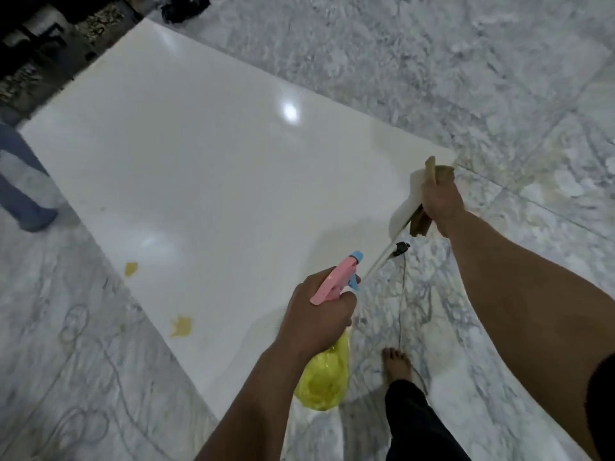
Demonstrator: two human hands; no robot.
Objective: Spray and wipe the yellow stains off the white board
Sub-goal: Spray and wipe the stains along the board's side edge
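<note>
We lose most of the brown cloth [420, 224] inside the right hand [441, 202]; only its ends stick out. The left hand [316, 319] covers the spray bottle [324, 377] neck and trigger. A blue shape [20, 188] at the left edge is cut off, too blurred to name. The dark clutter [43, 34] top left is unreadable.

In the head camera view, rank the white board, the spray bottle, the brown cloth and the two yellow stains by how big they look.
1. white board
2. spray bottle, though nearness inflates it
3. brown cloth, partly hidden in the right hand
4. near stain and far stain: too alike to rank
</note>
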